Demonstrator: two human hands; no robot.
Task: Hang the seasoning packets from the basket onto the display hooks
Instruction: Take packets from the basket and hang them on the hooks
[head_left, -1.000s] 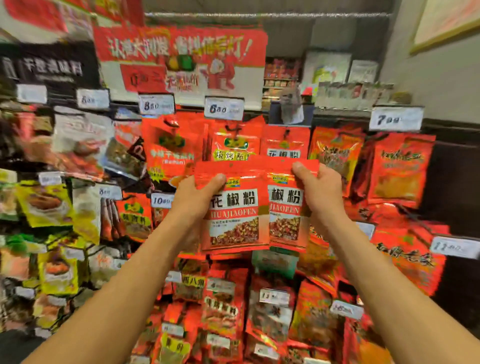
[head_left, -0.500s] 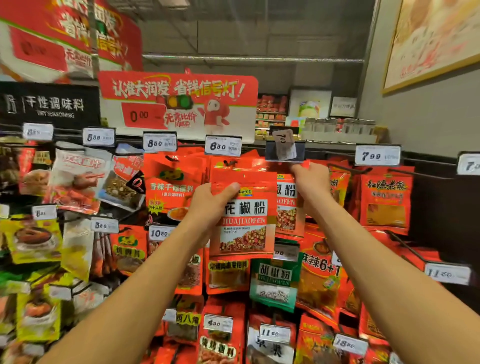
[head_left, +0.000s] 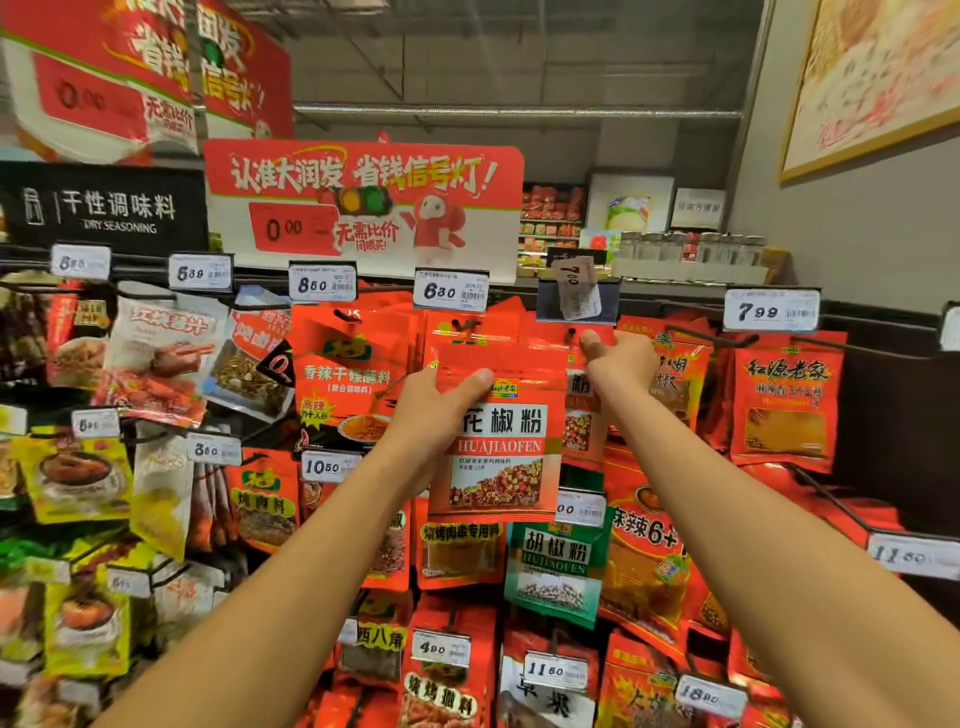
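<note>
The right hand (head_left: 621, 364), just right of the frame's centre, pinches the top edge of a red seasoning packet (head_left: 582, 410) and holds it up under the tilted price tag (head_left: 576, 288), where the hook (head_left: 570, 332) pokes out. The left hand (head_left: 434, 410), at centre, has its thumb and fingers curled round the upper left corner of a second packet (head_left: 501, 441), which hangs in front of the first and hides most of it. To do this step well, I would line the hang hole squarely with the hook tip, push the packet straight back along the rod until it sits against those already hanging, and only then let go; keeping the front packet lower and to the left would clear the view of the hole.

Against the frame half a second ago, the right hand sits a little closer to the hook under the tag, and the left hand's packet holds much the same place. The basket is out of view.
</note>
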